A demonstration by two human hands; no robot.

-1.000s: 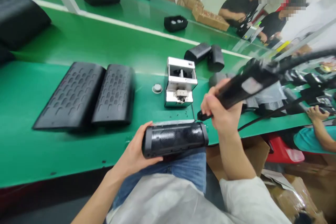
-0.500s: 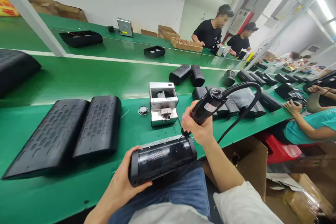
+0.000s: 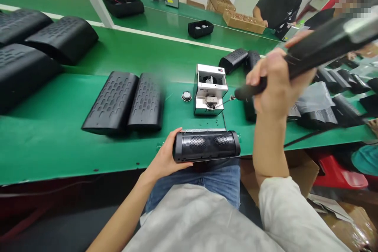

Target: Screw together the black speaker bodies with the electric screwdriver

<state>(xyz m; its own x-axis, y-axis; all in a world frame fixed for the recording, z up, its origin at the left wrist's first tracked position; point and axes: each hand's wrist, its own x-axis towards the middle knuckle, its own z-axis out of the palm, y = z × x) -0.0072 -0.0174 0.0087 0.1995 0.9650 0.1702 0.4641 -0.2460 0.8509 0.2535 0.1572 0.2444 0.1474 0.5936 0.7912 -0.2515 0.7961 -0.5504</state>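
My left hand (image 3: 165,153) cradles a black cylindrical speaker body (image 3: 206,146) from below, level above the green belt's front edge, its two round mesh grilles facing up. My right hand (image 3: 274,82) grips a black electric screwdriver (image 3: 313,53) in the air, away from the speaker. The screwdriver's thin bit (image 3: 233,97) points left, close to a silver screw feeder (image 3: 210,98), and seems apart from it. A small round metal disc (image 3: 186,96) lies just left of the feeder.
Several black perforated curved covers (image 3: 110,102) lie on the green conveyor belt (image 3: 53,153) at left, more black parts at right. Two co-workers (image 3: 279,4) stand at a far belt. Below right are a cardboard box (image 3: 301,169) and a red stool (image 3: 339,173).
My right hand has lifted the screwdriver off the speaker, up and to the right, with its bit now by the feeder. The speaker has levelled out, and the view has swung.
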